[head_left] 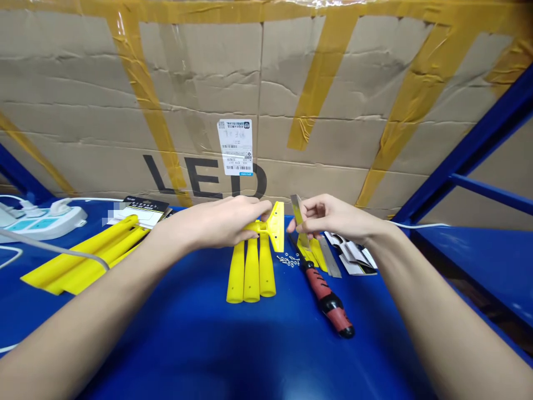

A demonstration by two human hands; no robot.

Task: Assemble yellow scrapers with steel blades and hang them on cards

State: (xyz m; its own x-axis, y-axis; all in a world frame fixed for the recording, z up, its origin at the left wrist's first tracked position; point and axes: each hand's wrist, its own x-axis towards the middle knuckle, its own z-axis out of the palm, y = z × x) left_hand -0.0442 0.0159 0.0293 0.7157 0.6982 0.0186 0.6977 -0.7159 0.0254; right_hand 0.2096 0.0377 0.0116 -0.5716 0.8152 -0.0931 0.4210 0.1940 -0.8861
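Observation:
My left hand [227,222] is closed on the neck of a yellow plastic scraper head [276,226], whose flat, wide end with small holes faces right. My right hand [327,218] pinches a thin metal scraper blade [298,214] upright, a short gap from the head. Below my left hand, three yellow tube handles [251,275] lie side by side. Loose small screws and nuts [288,259] are scattered between the hands. A red and black screwdriver [328,300] lies beneath my right hand, near more yellow pieces [318,255] and a metal blade [332,258].
More yellow handles [79,250] and black-and-white packaging cards [144,208] lie at left, by a white power strip [50,222] with cables. Folded cards [353,255] sit at right on the blue surface [250,344]. A large taped cardboard box [200,83] stands behind, beside blue metal frame bars [466,144].

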